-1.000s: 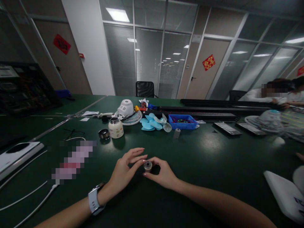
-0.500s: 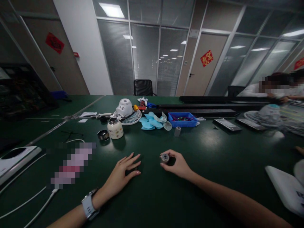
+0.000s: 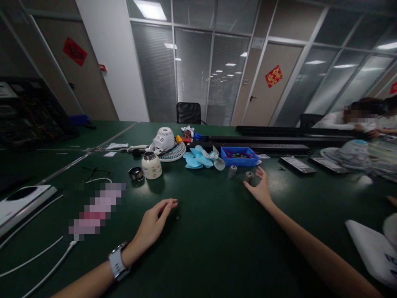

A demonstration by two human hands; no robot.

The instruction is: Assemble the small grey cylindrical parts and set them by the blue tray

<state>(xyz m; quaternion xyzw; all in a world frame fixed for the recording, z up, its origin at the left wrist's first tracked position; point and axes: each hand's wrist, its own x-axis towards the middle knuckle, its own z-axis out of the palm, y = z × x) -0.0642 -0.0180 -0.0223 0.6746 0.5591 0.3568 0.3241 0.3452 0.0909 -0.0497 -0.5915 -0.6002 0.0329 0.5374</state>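
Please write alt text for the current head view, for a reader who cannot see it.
An open right hand is beside a small metal cylinder, which stands near a similar cylinder on a green table. The left hand is near a tiny part. Beyond are blue fan blades and a blue tray.

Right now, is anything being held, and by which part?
Nothing visibly held. The right hand is open beside a small metal cylinder; nothing shows in the left hand.

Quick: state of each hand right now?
Left hand: loosely closed, nothing visible in it.
Right hand: open, small cylinder between thumb and fingers; touch unclear.
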